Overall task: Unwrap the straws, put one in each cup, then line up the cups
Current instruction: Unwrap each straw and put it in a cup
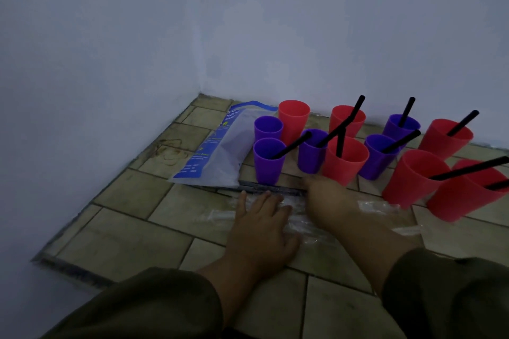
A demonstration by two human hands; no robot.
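Several purple and red cups stand on the tiled floor, most with a black straw in them. A purple cup [268, 128] and a red cup [294, 118] at the back left hold none. A wrapped black straw [271, 189] lies flat in front of the nearest purple cup [268, 162]. My right hand [329, 198] is blurred, with its fingers curled down onto the straw's right end. My left hand [261, 228] lies flat, fingers apart, on crumpled clear wrappers [303, 228].
A white and blue plastic bag [220, 154] lies left of the cups, near the wall corner. More clear wrapper [380, 206] lies beside the nearest red cups [413, 179]. Walls close off the left and back, and bare tiles stretch towards me.
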